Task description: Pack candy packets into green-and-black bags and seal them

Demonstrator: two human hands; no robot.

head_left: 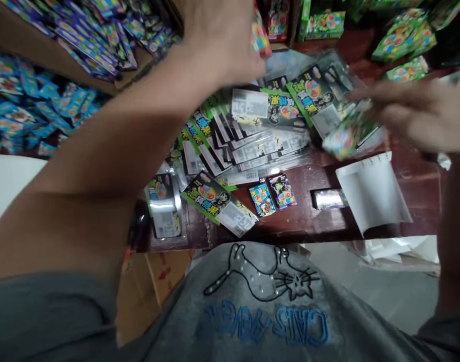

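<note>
My left hand (222,45) is raised at the top centre, closed round a red packet (259,37) that shows past its fingers. On the right, my right hand (414,113) is smeared by motion, its fingertips at a blurred green packet (343,138); whether it grips the packet is unclear. Between and below the hands lie many overlapping black-and-green cards in clear sleeves (252,146). In front of them, a small blue box (262,199) and a purple box (282,191) lie side by side.
Purple packets (97,37) fill a carton at the upper left, with blue packets (29,105) beside it. Green packets (399,37) lie at the upper right. A white open box (375,193) and a small dark box (329,199) sit near the dark red table's (305,221) front edge.
</note>
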